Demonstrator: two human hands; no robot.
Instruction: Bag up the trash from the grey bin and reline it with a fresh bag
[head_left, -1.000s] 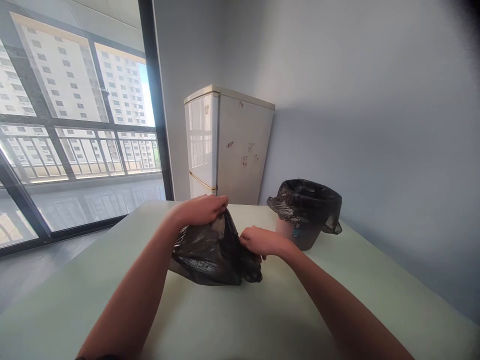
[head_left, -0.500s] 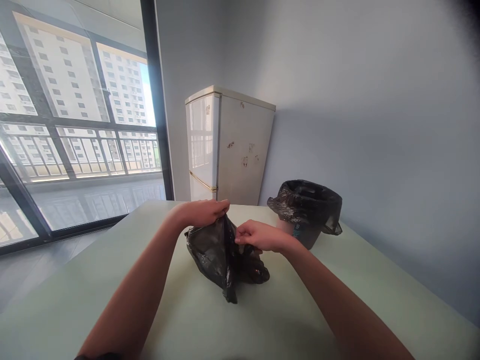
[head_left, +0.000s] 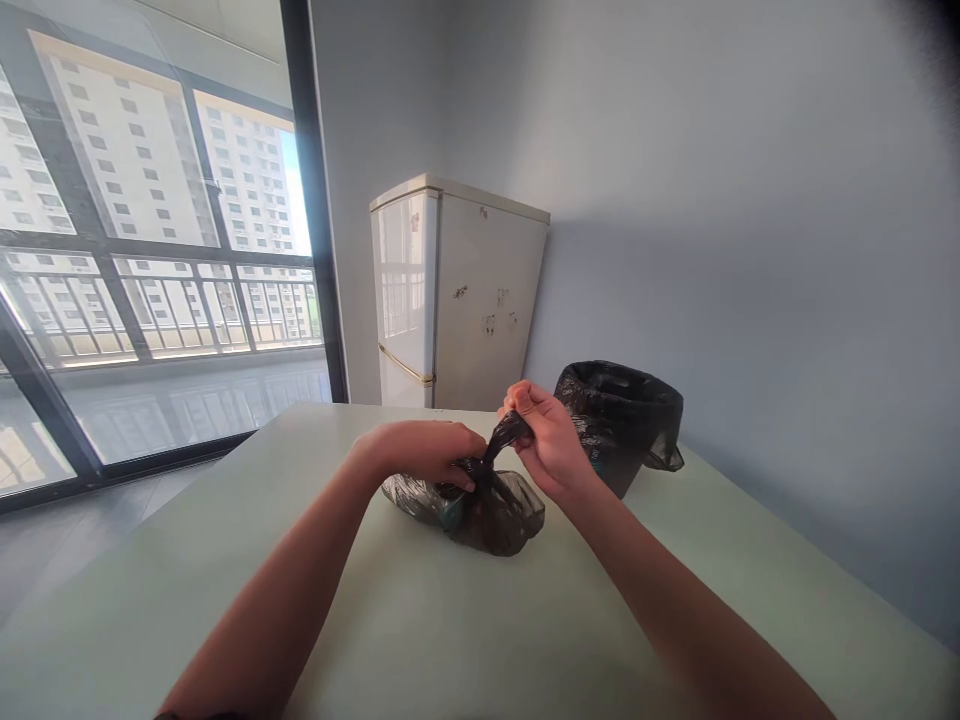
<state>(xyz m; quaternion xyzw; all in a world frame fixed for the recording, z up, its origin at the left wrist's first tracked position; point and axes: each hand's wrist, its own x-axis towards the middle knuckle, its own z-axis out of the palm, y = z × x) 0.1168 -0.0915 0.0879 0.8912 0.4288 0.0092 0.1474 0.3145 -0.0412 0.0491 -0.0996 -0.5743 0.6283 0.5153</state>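
A black plastic garbage bag [head_left: 499,520] rests on the pale green table [head_left: 420,630], bulging at the bottom and gathered at its neck. My right hand [head_left: 551,440] is closed around the twisted top of the bag and pulls it up and to the right. Against the neck, my left hand [head_left: 431,455] is curled with its fingers gripping the gathered plastic. Part of the bag lies hidden under the left hand. What is inside cannot be made out through the thin plastic.
Behind my right hand stands a bin [head_left: 622,478] lined with another black bag [head_left: 619,405], near the grey wall [head_left: 750,300]. A white fridge [head_left: 487,300] is beyond the table's far edge. At left is a glass sliding door [head_left: 165,300].
The bag's loose, spread top has been gathered into a twisted neck. My right hand has risen with the top in its grip; my left hand has moved slightly right and down to the neck.
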